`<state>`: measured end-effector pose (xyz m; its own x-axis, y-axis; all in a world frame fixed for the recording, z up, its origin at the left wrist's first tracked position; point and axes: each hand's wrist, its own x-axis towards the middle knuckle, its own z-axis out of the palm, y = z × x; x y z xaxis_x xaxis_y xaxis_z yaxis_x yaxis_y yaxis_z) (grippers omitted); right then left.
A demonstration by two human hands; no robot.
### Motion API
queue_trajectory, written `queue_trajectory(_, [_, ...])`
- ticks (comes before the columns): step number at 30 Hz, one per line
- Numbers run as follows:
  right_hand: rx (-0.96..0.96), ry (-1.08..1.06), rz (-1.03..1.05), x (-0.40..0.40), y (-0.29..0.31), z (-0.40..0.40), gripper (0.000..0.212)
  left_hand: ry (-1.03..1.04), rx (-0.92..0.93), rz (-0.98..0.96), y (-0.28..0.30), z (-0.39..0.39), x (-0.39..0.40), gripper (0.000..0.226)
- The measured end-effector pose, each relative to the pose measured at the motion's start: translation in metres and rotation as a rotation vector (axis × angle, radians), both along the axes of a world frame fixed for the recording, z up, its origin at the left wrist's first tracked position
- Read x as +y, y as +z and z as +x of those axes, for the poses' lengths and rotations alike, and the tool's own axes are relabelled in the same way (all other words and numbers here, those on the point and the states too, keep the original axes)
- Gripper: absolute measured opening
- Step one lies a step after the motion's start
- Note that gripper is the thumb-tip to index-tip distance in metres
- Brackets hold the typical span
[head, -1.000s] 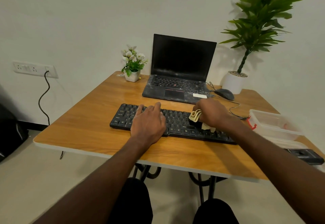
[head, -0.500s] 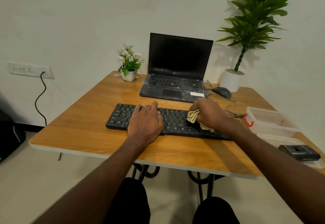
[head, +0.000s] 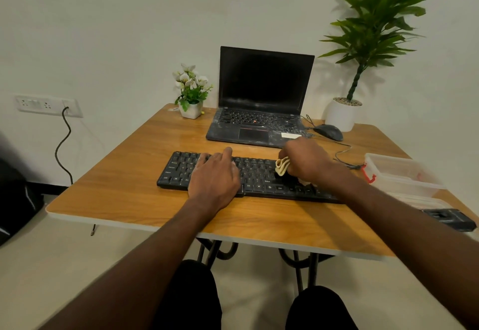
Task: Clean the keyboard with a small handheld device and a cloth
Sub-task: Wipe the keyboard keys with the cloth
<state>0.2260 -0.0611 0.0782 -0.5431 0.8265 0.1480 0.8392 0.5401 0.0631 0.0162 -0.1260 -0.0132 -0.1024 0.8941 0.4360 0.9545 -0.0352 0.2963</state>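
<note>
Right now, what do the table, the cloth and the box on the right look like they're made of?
Table: wood-look top with a pale edge band, likely laminate; grain lines show.
Cloth: soft beige fabric, bunched in folds in the right hand.
Box: clear plastic, see-through walls, red clip.

two plants (head: 192, 88), two hands (head: 216, 178)

Black keyboard (head: 259, 174) lies flat on the table; bunched beige cloth (head: 282, 166) presses its keys.
</note>
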Motion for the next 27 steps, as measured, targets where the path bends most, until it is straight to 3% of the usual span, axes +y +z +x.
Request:
queue_trajectory(4, [0.126,-0.071,0.028,0.000,-0.008,0.000,0.025,-0.006,0.004,-0.007,0.002,0.002,0.000,0.038])
queue_trajectory(7, [0.583,-0.208,-0.043,0.000,-0.016,0.015,0.028,-0.009,-0.002,-0.012,0.001,0.000,-0.001,0.040])
queue_trajectory(10, [1.111,-0.366,-0.284,-0.005,-0.012,0.043,0.024,-0.020,-0.019,-0.018,0.001,0.000,-0.002,0.043])
queue_trajectory(13, [1.373,-0.473,-0.515,-0.008,-0.009,0.066,0.027,-0.015,-0.035,-0.001,0.002,0.001,-0.001,0.051])
queue_trajectory(17, [1.320,-0.474,-0.482,-0.007,-0.019,0.072,0.028,-0.007,-0.084,0.056,0.009,0.026,0.002,0.050])
queue_trajectory(23, [0.799,-0.234,-0.046,0.000,-0.034,0.039,0.035,-0.047,-0.044,-0.030,-0.003,0.078,0.017,0.054])
queue_trajectory(27, [0.761,-0.126,0.014,-0.002,-0.042,0.024,0.046,-0.051,0.004,-0.047,-0.009,0.077,0.021,0.042])
